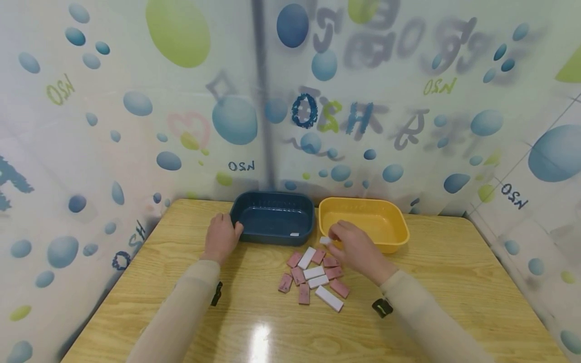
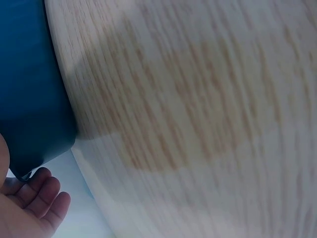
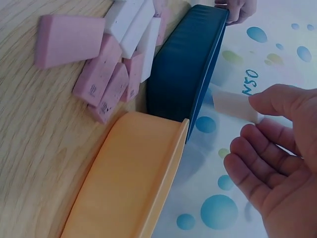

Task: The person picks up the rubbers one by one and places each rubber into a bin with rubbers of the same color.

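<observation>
My right hand (image 1: 358, 249) pinches a white eraser (image 3: 233, 105) between thumb and index finger, above the front of the yellow bin (image 1: 394, 247); its other fingers are loosely curled. At the left end of the dark blue bin (image 1: 272, 237), my left hand (image 1: 221, 238) grips the rim, the fingertips on the outside in the left wrist view. Inside the blue bin lies one small white piece (image 1: 294, 234). Several pink erasers (image 1: 304, 294) and white erasers (image 1: 329, 298) lie in a loose cluster on the table before the bins, some with dark print.
Both bins stand side by side at the back edge of the wooden table (image 1: 190, 322). Behind them rises a white wall covering (image 1: 290, 166) with blue and green spots and lettering. Black wrist straps (image 1: 382, 307) show by the sleeves.
</observation>
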`<state>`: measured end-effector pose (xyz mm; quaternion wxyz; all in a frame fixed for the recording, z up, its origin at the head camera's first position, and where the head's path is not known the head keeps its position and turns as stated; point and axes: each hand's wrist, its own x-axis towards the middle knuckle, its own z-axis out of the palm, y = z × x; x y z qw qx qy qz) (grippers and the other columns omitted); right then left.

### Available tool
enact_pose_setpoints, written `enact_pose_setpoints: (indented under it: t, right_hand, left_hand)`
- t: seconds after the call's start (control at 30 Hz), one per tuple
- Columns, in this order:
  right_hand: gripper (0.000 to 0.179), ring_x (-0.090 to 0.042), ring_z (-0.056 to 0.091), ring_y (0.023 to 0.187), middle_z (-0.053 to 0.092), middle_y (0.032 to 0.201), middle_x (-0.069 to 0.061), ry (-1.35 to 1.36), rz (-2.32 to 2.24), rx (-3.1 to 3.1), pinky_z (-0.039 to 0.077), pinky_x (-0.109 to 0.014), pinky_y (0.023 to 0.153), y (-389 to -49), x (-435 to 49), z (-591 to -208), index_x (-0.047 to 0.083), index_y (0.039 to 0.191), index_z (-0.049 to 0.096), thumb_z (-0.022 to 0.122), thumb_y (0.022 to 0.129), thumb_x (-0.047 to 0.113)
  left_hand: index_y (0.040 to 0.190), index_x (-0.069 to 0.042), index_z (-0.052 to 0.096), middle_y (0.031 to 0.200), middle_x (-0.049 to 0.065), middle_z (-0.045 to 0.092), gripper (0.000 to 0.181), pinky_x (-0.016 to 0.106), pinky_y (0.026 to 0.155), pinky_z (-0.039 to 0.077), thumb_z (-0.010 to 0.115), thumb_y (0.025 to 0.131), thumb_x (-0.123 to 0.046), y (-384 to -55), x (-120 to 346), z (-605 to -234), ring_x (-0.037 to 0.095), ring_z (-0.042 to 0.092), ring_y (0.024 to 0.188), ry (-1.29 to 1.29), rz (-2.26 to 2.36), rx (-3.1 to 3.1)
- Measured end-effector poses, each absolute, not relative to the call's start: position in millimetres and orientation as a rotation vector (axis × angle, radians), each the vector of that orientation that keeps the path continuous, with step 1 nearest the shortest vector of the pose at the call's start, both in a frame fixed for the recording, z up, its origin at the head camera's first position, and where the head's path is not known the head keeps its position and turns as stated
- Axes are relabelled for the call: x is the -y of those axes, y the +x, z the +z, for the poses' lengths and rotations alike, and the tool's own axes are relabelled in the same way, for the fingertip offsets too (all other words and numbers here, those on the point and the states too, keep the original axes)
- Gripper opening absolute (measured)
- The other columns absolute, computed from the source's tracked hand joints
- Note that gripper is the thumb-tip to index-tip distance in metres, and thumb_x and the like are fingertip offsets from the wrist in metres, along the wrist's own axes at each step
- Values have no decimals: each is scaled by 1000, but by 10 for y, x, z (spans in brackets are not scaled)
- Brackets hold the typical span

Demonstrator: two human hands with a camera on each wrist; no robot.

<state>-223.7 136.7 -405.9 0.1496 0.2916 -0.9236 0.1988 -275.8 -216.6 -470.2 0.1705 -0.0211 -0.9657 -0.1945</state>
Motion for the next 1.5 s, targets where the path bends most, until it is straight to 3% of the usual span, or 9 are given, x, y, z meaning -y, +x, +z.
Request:
enact_pose_setpoints:
  t: [0.8, 1.5]
  right_hand:
    - [17, -16, 50, 75, 53, 82, -1, 761, 709, 2579, 49, -32, 67, -2401, -998, -4246, 9, 85, 61, 78, 87, 9]
    - [19, -22, 56, 77, 58, 85, -5, 691, 682, 2538, 54, -37, 72, -2518, -843, -4444, 7, 88, 62, 79, 91, 14]
  left_hand:
    - [102, 17, 59, 94, 27, 57, 34, 55, 78, 53, 55, 100, -16, -2772, 2167, -4736, 44, 57, 90, -55, -487, 2726]
    - [98, 14, 57, 93, 27, 56, 32, 55, 77, 52, 53, 99, -17, -2789, 2179, -4764, 45, 57, 87, -60, -525, 2723]
